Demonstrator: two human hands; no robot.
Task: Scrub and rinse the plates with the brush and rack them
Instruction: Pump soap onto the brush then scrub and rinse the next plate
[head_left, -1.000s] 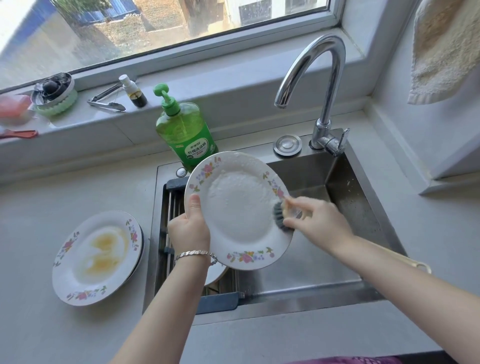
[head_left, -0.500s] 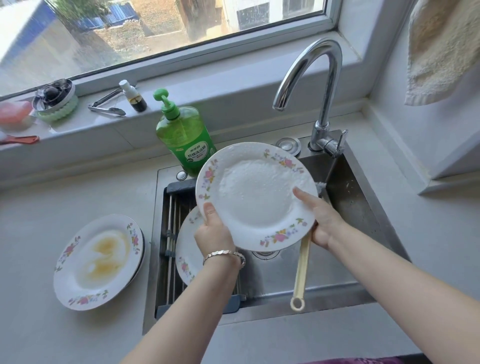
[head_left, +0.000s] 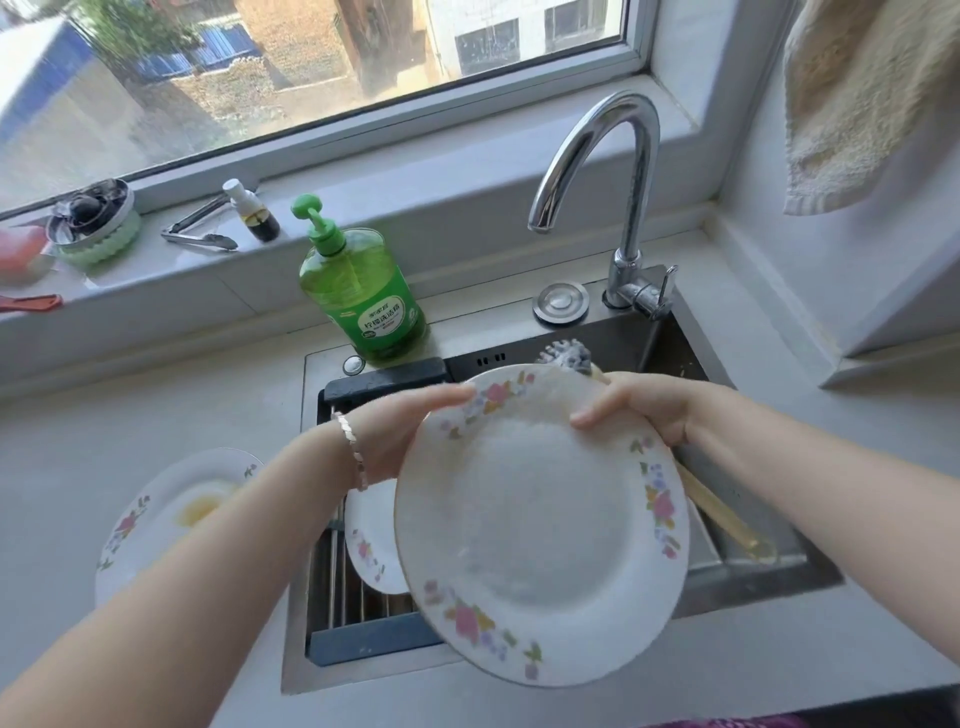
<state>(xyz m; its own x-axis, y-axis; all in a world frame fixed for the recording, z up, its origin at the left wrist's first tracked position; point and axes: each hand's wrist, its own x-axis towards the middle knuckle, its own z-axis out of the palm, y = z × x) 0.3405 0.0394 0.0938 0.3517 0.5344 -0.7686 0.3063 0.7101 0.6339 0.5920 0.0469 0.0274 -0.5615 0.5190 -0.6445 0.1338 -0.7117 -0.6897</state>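
Both hands hold a soapy white plate with a flowered rim (head_left: 540, 519) over the sink (head_left: 753, 577), its face tilted toward me. My left hand (head_left: 405, 431) holds its upper left rim. At the upper right rim my right hand (head_left: 644, 405) has its thumb on the plate's face and also grips the brush. The brush's grey head (head_left: 569, 357) sticks up behind the plate, and its yellow handle (head_left: 722, 514) runs down to the right. Another plate (head_left: 371, 540) stands on the roll-up rack (head_left: 337, 587) over the sink's left part. Dirty plates with yellow residue (head_left: 150, 525) are stacked on the left counter.
A green soap bottle (head_left: 363, 296) stands behind the sink's left corner. The curved faucet (head_left: 623, 156) rises at the back right with no water running. Tongs (head_left: 197, 234), a small bottle (head_left: 254, 213) and a bowl (head_left: 93, 223) sit on the sill. A towel (head_left: 857, 104) hangs top right.
The plate has turned and dropped lower and nearer to me. My left hand shifted from its lower rim to its upper left rim. The brush swung so its head points up.
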